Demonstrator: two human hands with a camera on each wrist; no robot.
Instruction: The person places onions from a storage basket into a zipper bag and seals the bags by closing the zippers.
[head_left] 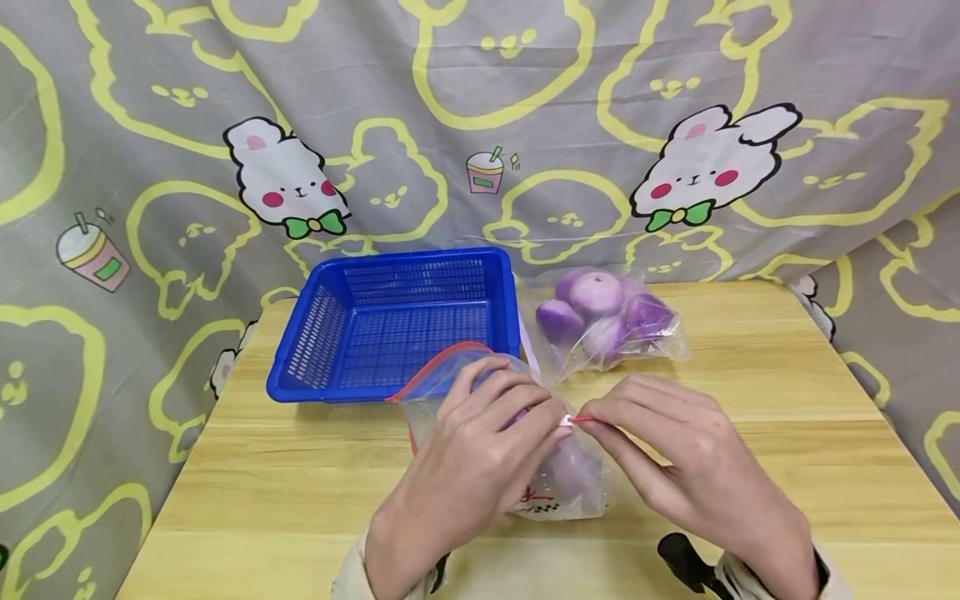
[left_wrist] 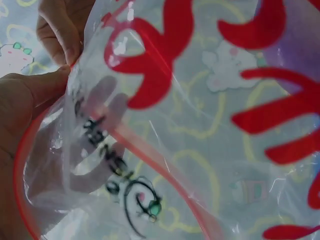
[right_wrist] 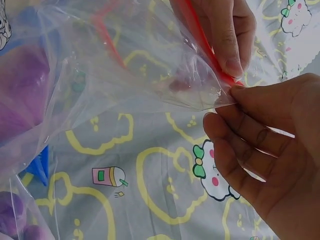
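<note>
You are pinching the red zip strip (head_left: pixel 579 419) of the clear bag (head_left: pixel 558 475) with both hands: your left hand (head_left: pixel 480 450) is curling around the bag's mouth, your right hand (head_left: pixel 675 442) is nipping its corner. Keep both pinches close together and the strips aligned. Behind, a second bag of purple balls (head_left: pixel 603 321) and the blue basket (head_left: pixel 397 321) are sitting on the tabletop (head_left: pixel 787 400).

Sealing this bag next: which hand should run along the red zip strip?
Probably the left hand: its fingers already lie along the zip bag mouth, while the right hand pinches only the corner, anchoring it.
</note>
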